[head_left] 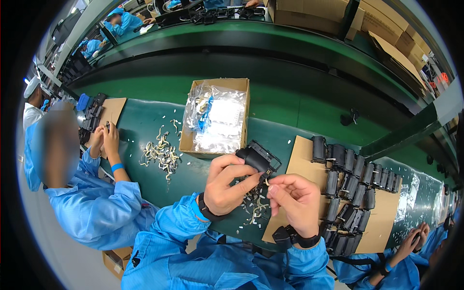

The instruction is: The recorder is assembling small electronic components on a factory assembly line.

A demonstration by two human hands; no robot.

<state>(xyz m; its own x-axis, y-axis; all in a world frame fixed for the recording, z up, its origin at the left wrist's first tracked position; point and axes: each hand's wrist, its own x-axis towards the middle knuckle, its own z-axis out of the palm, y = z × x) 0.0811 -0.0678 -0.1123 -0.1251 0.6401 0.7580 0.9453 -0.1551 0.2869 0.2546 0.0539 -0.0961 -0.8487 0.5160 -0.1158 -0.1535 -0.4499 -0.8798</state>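
Observation:
My left hand [229, 186] is closed around a black plastic housing [258, 158], holding it tilted above the green table. Small gold-coloured contacts show at the housing's near right corner. There my right hand [295, 195] pinches a short pale cable [267, 181] between thumb and forefinger, close against the housing. Whether the cable's end is joined to the housing is too small to tell. Below both hands lies a loose heap of short cables with small connectors [256, 212], partly hidden by my left hand.
A cardboard box [212, 155] with plastic bags stands beyond my hands. Several black housings [332, 182] stand in rows on a cardboard sheet [302, 164] at right. Another cable heap [162, 153] lies left. Co-workers sit on both sides; a metal post [411, 135] rises at right.

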